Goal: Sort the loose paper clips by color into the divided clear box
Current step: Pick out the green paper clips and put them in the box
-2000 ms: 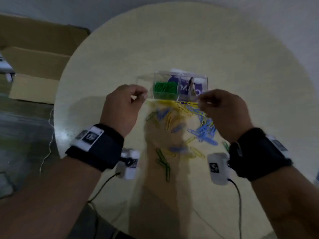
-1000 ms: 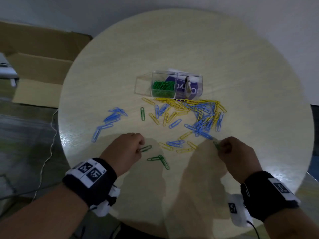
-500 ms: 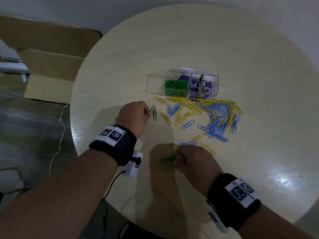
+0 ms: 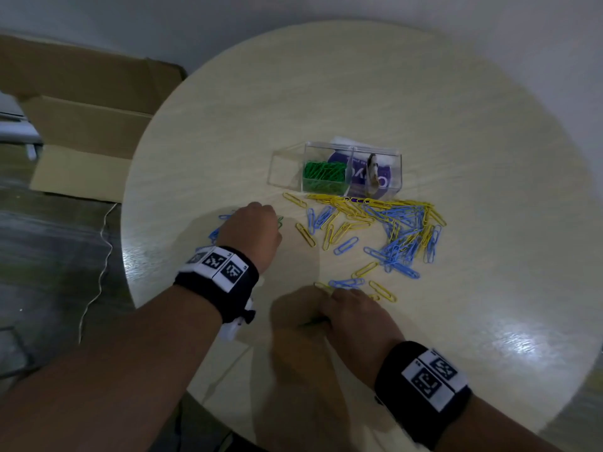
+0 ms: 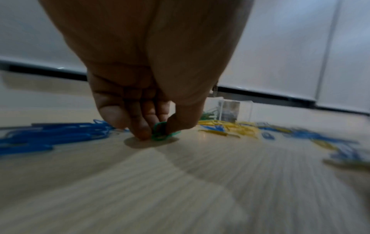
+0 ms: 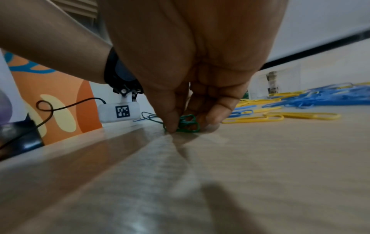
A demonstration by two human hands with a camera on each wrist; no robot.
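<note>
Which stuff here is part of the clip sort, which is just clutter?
In the job:
divided clear box
green clips in left hand
green clips in right hand
blue and yellow clips

Lying about:
cardboard box
loose cable

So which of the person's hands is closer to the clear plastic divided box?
Left. The left hand works just in front of and left of the clear plastic divided box; the right hand is farther back, near the round table's front edge.
</note>
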